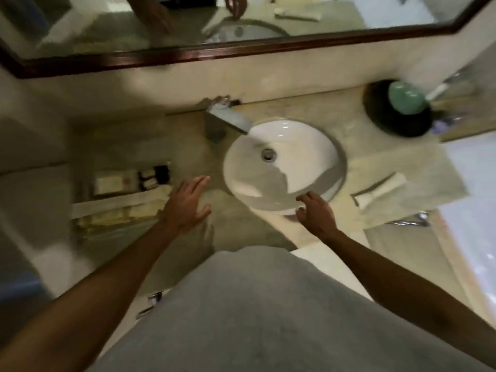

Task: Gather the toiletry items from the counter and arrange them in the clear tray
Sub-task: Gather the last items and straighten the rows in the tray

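Observation:
The clear tray (83, 208) lies on the counter at the left and is blurred. Inside it I make out a pale boxed item (114, 182), small dark bottles (154, 175) and long white wrapped packets (115, 204). My left hand (186, 204) hovers flat with fingers spread just right of the tray, holding nothing. My right hand (315, 212) rests with curled fingers on the near rim of the white sink (284, 162), empty. A white tube (379, 190) lies on a folded towel (418, 178) right of the sink.
A chrome faucet (226, 120) stands behind the sink. At the back right sits a black round dish (381, 116) holding a green soap-like object (406, 99). A dark-framed mirror (214, 53) runs along the wall. My grey shirt fills the bottom of the view.

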`<state>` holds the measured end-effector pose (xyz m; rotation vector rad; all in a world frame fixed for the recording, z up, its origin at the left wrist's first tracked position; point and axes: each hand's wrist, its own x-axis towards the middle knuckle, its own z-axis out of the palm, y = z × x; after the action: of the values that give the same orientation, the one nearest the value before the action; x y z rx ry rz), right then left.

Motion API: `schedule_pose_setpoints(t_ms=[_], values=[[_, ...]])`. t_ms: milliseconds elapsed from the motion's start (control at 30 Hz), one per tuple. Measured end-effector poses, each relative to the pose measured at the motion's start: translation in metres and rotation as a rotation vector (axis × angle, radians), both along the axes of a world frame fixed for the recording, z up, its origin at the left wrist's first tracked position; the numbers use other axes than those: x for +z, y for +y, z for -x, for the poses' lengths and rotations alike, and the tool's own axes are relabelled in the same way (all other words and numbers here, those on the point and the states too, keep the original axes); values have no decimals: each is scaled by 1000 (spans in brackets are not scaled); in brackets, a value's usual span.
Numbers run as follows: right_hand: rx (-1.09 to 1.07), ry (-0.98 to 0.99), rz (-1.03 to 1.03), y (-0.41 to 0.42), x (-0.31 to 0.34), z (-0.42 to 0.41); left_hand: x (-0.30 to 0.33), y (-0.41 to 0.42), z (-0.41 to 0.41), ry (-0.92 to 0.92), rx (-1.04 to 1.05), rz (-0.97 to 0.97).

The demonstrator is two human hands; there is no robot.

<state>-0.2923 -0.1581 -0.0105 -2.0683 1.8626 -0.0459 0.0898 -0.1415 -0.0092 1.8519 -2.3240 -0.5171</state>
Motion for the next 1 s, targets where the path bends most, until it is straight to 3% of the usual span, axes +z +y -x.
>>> schedule_pose_setpoints(t_ms=[233, 333, 400, 467, 533, 600, 833, 933, 1000], values=[[-250, 267, -94, -35, 9, 121, 10, -8, 100, 151, -162, -40], [-291, 205, -236, -42, -17, 158, 13, 2, 111, 151, -134, -68], [-346, 163, -198, -41, -30, 152, 11, 9, 108, 164, -99, -105], [-460, 77, -106, -34, -29, 123, 8, 15, 102, 162, -55, -147], [-433, -28, -47, -22, -23, 85, 5, 21, 96, 148, -16, -169], [-254, -55, -7, -12, -21, 46, -1, 28, 86, 133, 12, -187], [399, -181, -199, 3, -17, -101, -5, 60, 54, 50, 151, -227], [437, -310, -245, 9, 2, -178, -5, 85, 28, 7, 254, -245], [353, -394, -270, 11, 11, -217, -5, 100, 12, -57, 287, -274]])
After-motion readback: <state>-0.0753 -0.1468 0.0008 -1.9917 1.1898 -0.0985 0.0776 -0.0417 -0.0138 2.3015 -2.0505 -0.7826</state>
